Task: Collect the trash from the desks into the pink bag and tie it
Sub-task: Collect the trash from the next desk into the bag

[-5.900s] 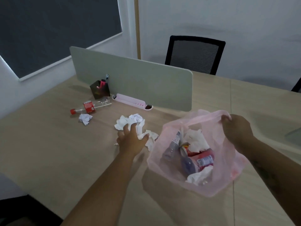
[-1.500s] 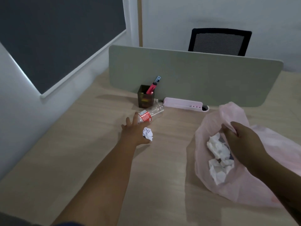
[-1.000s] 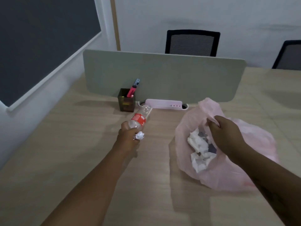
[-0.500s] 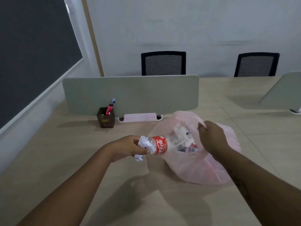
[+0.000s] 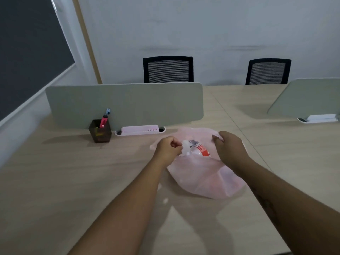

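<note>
The wooden desk (image 5: 73, 181) fills the lower frame, and a grey divider screen (image 5: 125, 103) stands across its middle. Right of centre, the pink bag (image 5: 206, 179) lies slumped on the desk with its mouth turned toward the divider. The right hand (image 5: 230, 147) clenches the bag's rim at its upper right edge, fingers curled over the film and lifting that side. The left hand (image 5: 168, 149) sits at the left edge of the mouth with its fingers curled in. I cannot tell whether it pinches the crumpled paper (image 5: 185, 149) or the bag's rim, because blur merges them. The bottle (image 5: 200, 150), red label showing, lies in the mouth just beside that paper.

The step in hand looks like getting this trash into the bag. To do it well, the right hand should pull the rim up and outward so the mouth gapes. The left should push bottle and paper well past the rim before both edges are gathered for the knot.
</note>
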The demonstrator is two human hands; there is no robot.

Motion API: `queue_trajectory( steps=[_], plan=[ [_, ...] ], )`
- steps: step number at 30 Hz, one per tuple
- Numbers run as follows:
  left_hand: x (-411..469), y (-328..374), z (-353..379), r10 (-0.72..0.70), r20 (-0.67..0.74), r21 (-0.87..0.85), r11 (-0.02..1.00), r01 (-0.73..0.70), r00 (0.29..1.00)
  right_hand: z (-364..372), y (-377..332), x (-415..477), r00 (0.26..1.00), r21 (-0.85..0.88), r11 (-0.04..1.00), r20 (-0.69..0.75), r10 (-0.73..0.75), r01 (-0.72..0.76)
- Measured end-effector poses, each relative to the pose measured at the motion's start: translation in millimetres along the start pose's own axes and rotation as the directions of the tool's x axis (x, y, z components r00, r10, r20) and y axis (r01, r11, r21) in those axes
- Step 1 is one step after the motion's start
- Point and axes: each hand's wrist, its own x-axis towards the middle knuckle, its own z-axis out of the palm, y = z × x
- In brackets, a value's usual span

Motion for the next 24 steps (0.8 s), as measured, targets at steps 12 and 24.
queue_trajectory(
  steps=[12,24],
  plan=[
    [-32.6,12.4,42.5,-0.11,-0.069,0.597,0.792,0.13,0.991,-48.1,56.7,55.3,0.98,0.087,0.987,0.139,-0.143,0.132],
    [-86.9,2.2,85.2,0.018,-0.212,0.502,0.86,0.093,0.977,-91.4,125.3,54.1,0.99,0.088,0.994,0.124,-0.07,0.06]
  ],
)
